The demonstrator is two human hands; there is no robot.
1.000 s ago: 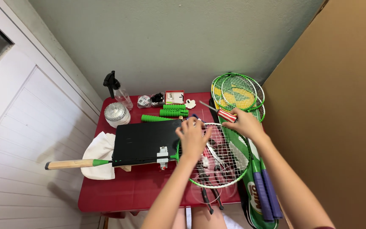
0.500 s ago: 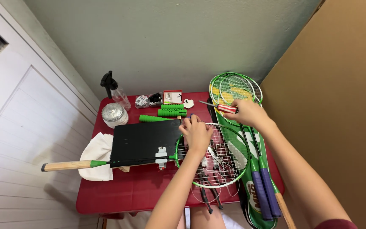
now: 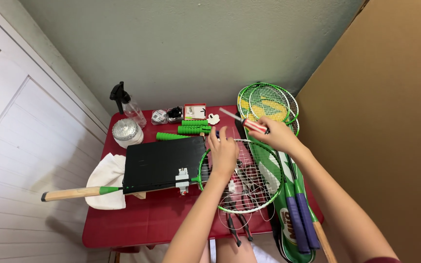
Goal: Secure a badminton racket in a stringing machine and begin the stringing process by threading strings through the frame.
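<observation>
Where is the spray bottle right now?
In the head view, the spray bottle stands at the back left corner of the red table, against the wall, just behind the foil-topped white container and far from both hands.

Only one view on my feed: head-worn camera, tilted steeply down over the red table (image 3: 137, 229), facing the grey wall (image 3: 186, 48). Fairly close; both forearms enter from the bottom edge. No second view overlaps it.
</observation>
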